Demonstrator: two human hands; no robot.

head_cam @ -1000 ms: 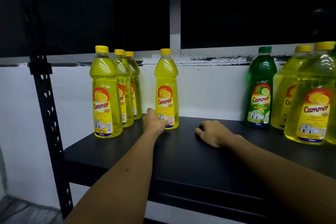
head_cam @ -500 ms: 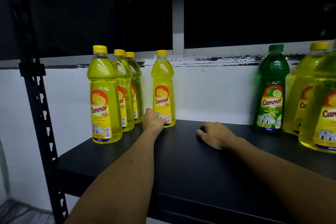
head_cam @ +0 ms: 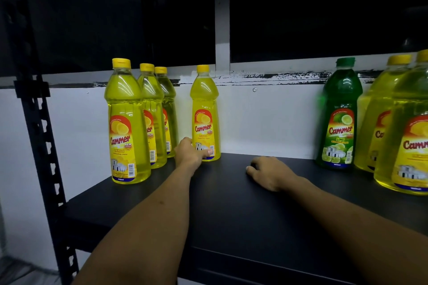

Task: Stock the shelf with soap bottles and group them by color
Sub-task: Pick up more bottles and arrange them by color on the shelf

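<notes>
A lone yellow soap bottle (head_cam: pixel 204 109) stands upright at the back of the black shelf (head_cam: pixel 231 210). My left hand (head_cam: pixel 191 151) grips its base, thumb across the lower label. To its left three yellow bottles (head_cam: pixel 126 122) stand in a row running back toward the wall. My right hand (head_cam: pixel 269 172) rests on the shelf with loosely curled fingers and holds nothing. On the right stand a green bottle (head_cam: pixel 339 118) and two yellow bottles (head_cam: pixel 403 136), partly cut off by the frame edge.
A black perforated upright post (head_cam: pixel 40 136) bounds the shelf on the left. A white wall (head_cam: pixel 266 120) closes the back. Bare shelf surface lies between the lone yellow bottle and the green one.
The lone yellow bottle has slid back toward the wall with my left hand on its base. The view has shifted left. My right hand has stayed on the shelf.
</notes>
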